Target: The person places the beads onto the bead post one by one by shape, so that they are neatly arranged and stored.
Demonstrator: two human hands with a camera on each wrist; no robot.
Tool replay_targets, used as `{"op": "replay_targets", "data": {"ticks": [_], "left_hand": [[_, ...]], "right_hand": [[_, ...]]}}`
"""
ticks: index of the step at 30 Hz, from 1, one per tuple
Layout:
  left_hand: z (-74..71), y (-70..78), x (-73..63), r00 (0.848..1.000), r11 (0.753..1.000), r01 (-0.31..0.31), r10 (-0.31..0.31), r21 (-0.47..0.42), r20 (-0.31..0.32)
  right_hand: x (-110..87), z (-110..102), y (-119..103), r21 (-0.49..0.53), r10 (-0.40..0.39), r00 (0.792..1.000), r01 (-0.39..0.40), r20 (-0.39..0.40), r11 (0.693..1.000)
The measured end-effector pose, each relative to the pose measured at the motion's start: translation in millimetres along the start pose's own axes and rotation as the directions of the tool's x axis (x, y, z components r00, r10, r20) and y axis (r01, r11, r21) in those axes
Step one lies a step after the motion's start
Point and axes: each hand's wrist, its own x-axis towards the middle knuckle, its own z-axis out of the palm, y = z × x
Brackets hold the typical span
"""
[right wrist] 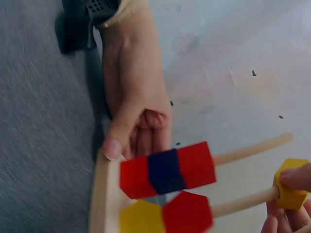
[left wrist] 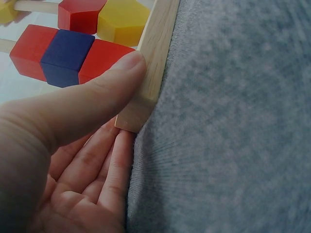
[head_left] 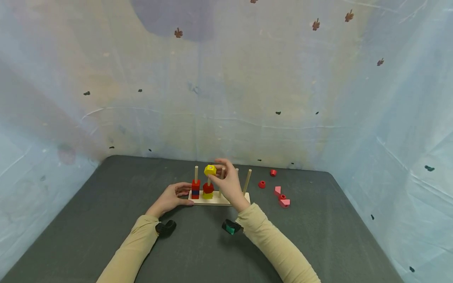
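A wooden peg stacker with upright pegs has a pale base. My left hand holds the base's left end, thumb on its edge and fingers against the end. On the leftmost peg sit square blocks: red, a blue block, and red. Beside them, a red many-sided block rests on a yellow block on the second peg. At the top of this peg, my right hand pinches another yellow many-sided block between thumb and fingers; the peg's tip meets it.
To the right of the stacker lie loose pieces: a red ring, a second red ring, and a pink block close to another red ring and another pink block. The dark table ends at a pale curtain behind.
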Motion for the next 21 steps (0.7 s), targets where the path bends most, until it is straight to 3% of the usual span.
{"op": "replay_targets", "data": {"ticks": [4,9,12,16,21], "left_hand": [[-0.5,0.4,0.1,1.0,1.0,-0.003,0.003,0.004,0.003],[-0.7,1.6,-0.6,1.0,1.0,-0.004,0.004,-0.006,0.011],[-0.9,1.0,-0.8,1.0,1.0,-0.012,0.012,-0.005,0.01],[-0.4,-0.6,-0.3,1.0,1.0,-0.006,0.006,-0.006,0.001],[0.4,-0.8,0.7,1.0,1.0,-0.006,0.006,-0.008,0.006]], "right_hand": [[-4.7,4.7,7.2,0.042,0.054,0.999,-0.054,-0.002,0.998],[-10.6,8.3,14.2,0.018,0.159,0.987,-0.16,0.012,0.987],[-15.3,7.4,4.5,0.02,0.195,0.98,-0.196,0.038,0.98],[-21.6,4.9,-11.1,0.026,0.208,0.976,-0.21,0.069,0.977],[-27.4,-0.7,-9.7,0.013,0.149,0.984,-0.151,0.098,0.988]]}}
